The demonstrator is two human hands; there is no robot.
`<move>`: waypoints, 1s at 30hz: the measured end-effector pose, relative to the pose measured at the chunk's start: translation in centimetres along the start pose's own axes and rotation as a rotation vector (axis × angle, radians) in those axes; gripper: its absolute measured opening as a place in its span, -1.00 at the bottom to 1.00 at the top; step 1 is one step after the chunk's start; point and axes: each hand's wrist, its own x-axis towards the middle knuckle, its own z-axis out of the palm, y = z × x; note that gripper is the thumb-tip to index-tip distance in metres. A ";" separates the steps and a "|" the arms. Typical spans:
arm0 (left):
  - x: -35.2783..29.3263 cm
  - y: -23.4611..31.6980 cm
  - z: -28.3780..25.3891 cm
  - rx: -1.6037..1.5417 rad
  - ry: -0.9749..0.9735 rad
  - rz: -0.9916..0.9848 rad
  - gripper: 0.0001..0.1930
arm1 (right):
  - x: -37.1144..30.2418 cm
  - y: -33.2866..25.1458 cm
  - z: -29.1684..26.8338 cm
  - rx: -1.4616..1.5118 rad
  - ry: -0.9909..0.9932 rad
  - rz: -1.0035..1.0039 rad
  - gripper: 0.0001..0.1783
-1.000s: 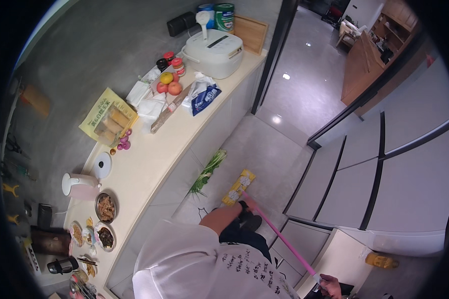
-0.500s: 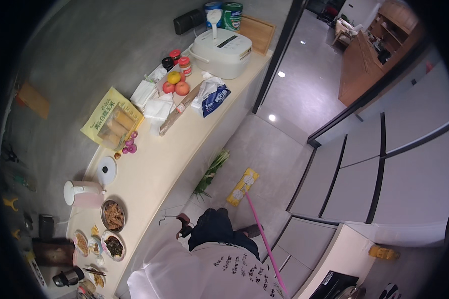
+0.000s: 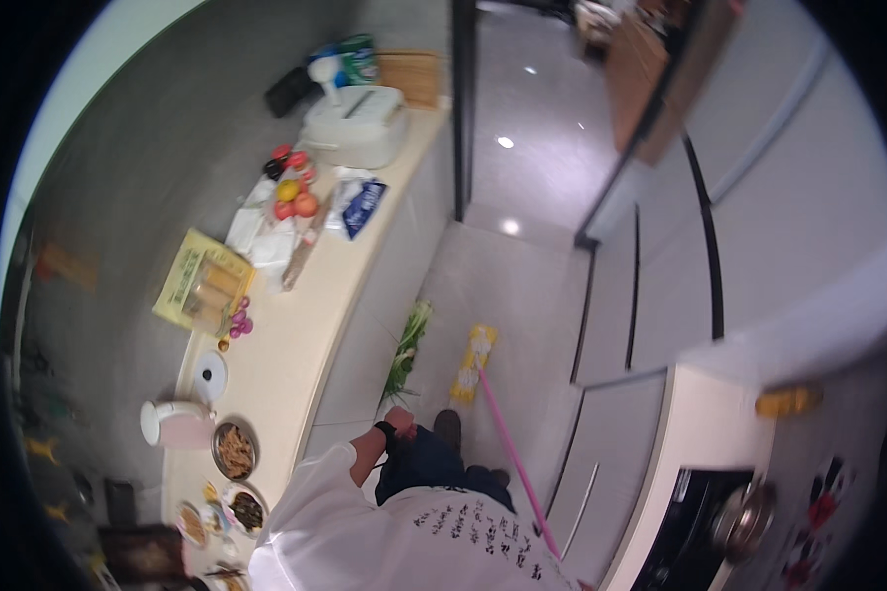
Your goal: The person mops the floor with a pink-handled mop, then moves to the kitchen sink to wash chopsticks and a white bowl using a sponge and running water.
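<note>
A flat mop with a pink pole point(image 3: 508, 448) and a yellow-and-white head point(image 3: 475, 362) rests on the grey floor, ahead of my feet. Its pole slants down to the lower right, alongside my white shirt. Beside my dark trousers is my left hand point(image 3: 399, 422), low in front of the counter, with a black band at the wrist. It looks curled, but blur hides the fingers and anything in them. At the bottom edge near the pole, only a skin-coloured sliver shows, perhaps my right hand point(image 3: 585, 585); its fingers are hidden. Green leafy stalks point(image 3: 407, 350) lie left of the mop head.
Along the left runs a cream counter point(image 3: 291, 340) bearing a white rice cooker point(image 3: 355, 128), fruit, a yellow corn package point(image 3: 202, 286), a pink kettle point(image 3: 182, 424) and dishes of food. Grey cabinets line the right side, near a black hob point(image 3: 695, 522) with a pan point(image 3: 742, 522). A doorway opens ahead.
The view has turned, showing more of the hob side. My left arm now shows bent, its hand closer to my trousers. A shoe has come into view ahead of my legs.
</note>
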 end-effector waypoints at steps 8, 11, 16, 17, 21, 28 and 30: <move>-8.3 -0.1 5.3 0.122 0.006 -0.186 -0.73 | -4.4 -0.1 7.0 -0.070 0.431 -0.249 -0.62; -11.4 -0.9 7.5 0.135 0.048 -0.252 -0.74 | -5.3 -2.2 7.5 -0.160 0.331 -0.168 -0.59; -12.6 -3.8 6.1 0.138 0.025 -0.271 -0.77 | -6.1 -2.8 7.1 0.156 0.273 -0.135 -0.62; -12.3 -4.3 5.2 0.142 -0.021 -0.266 -0.78 | -6.6 -2.7 7.3 0.215 0.225 -0.104 -0.61; -10.5 -5.0 2.2 0.071 -0.056 -0.265 -0.75 | -9.2 -2.2 9.1 0.417 0.098 0.077 -0.61; -8.0 -0.8 -1.2 0.028 -0.068 -0.254 -0.76 | -9.1 -1.7 14.8 0.170 0.149 0.127 -0.54; -7.1 0.4 -2.2 0.092 -0.058 -0.260 -0.78 | -8.8 -1.4 16.3 0.109 0.192 0.128 -0.49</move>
